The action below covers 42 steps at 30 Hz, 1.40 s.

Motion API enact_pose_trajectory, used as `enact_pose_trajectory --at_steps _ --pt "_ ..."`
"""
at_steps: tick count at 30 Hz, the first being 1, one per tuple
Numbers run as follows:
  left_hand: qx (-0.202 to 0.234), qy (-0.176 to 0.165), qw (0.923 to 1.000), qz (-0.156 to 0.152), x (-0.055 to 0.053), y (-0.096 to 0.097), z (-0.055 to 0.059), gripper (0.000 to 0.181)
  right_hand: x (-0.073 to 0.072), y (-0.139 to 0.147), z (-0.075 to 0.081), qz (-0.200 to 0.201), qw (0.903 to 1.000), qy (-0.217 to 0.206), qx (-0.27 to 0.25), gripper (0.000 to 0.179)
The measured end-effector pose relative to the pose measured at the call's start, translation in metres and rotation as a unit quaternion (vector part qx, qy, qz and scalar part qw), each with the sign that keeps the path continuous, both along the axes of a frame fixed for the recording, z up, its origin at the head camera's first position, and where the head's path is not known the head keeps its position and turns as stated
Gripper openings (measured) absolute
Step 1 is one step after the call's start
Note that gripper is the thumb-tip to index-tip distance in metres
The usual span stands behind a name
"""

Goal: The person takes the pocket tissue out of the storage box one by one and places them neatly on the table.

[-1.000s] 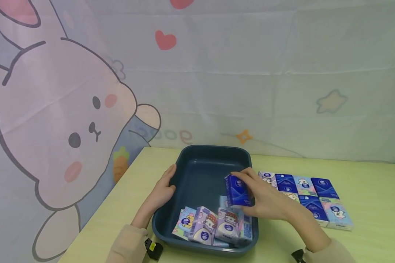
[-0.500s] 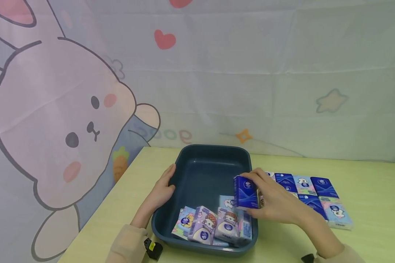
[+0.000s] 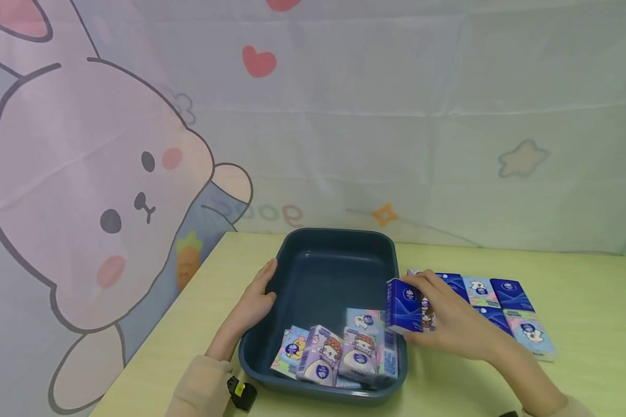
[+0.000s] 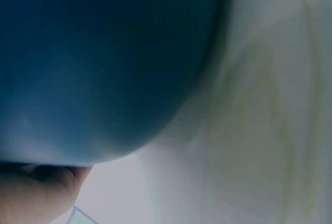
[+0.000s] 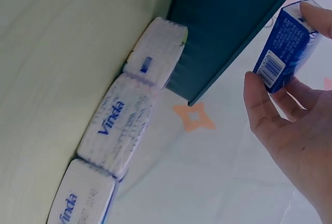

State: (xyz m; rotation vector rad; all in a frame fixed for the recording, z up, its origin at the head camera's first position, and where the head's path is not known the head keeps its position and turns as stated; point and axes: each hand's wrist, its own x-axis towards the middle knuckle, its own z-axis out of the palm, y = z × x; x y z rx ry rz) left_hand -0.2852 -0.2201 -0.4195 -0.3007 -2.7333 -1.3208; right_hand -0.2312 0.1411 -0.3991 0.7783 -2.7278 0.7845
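Observation:
My right hand (image 3: 451, 324) pinches a blue tissue pack (image 3: 404, 306) between thumb and fingertips, over the right rim of a dark blue basin (image 3: 313, 278). In the right wrist view the pack (image 5: 284, 45) shows its barcode side, with the hand (image 5: 293, 130) around its ends. My left hand (image 3: 253, 301) rests against the basin's left outer wall, fingers fairly straight. The left wrist view has the basin wall (image 4: 104, 68) and only part of that hand (image 4: 39, 195). Inside the basin's near end lie several patterned tissue packs (image 3: 320, 356), some overlapping.
To the right, several tissue packs lie in two rows on the table, including a blue one (image 3: 511, 294) and a pastel one (image 3: 529, 335); my right hand hides part of them. A patterned cloth (image 3: 365, 127) hangs behind the pale table (image 3: 594, 307).
My right hand has moved rightward with the blue tissue pack, from above the basin's inside to its right rim. The left hand has stayed on the basin wall.

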Motion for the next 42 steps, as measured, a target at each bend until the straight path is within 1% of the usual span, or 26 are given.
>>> enact_pose_trajectory --at_steps 2,4,9,15,18,25,31,34,40,42 --pt "0.000 -0.003 1.0000 0.003 0.000 0.000 0.000 0.069 0.002 0.002 -0.001 -0.006 0.9999 -0.016 0.001 0.083" --pt "0.000 -0.004 1.0000 0.004 0.000 0.000 0.001 0.069 0.004 0.005 -0.002 -0.008 0.9998 -0.020 -0.003 0.085" --pt "-0.001 -0.006 1.0000 0.005 0.000 0.000 0.002 0.069 0.007 0.011 -0.004 -0.011 0.9999 -0.008 -0.005 0.086" --pt "-0.001 -0.008 1.0000 0.005 0.000 -0.001 0.002 0.070 0.010 0.017 -0.006 -0.031 0.9993 -0.018 0.011 0.087" --pt "-0.001 -0.009 0.9999 0.005 -0.001 -0.001 0.002 0.069 0.011 0.019 -0.008 -0.035 0.9991 -0.015 0.017 0.085" --pt "0.007 -0.007 1.0000 -0.002 0.000 0.001 0.003 0.069 0.014 0.025 -0.012 -0.034 0.9986 0.009 0.040 0.084" --pt "0.005 -0.005 1.0000 0.000 -0.001 0.002 0.002 0.069 0.014 0.030 -0.020 -0.038 0.9957 0.052 0.066 0.081" --pt "0.004 -0.005 1.0000 0.001 0.000 0.001 0.001 0.068 0.015 0.031 -0.022 -0.037 0.9941 0.062 0.081 0.081" --pt "0.002 -0.003 1.0000 -0.002 0.000 0.001 0.000 0.069 0.018 0.032 -0.025 -0.031 0.9944 0.048 0.090 0.082" --pt "0.002 -0.003 1.0000 -0.002 0.000 0.000 0.000 0.069 0.019 0.033 -0.026 -0.031 0.9948 0.034 0.091 0.083"
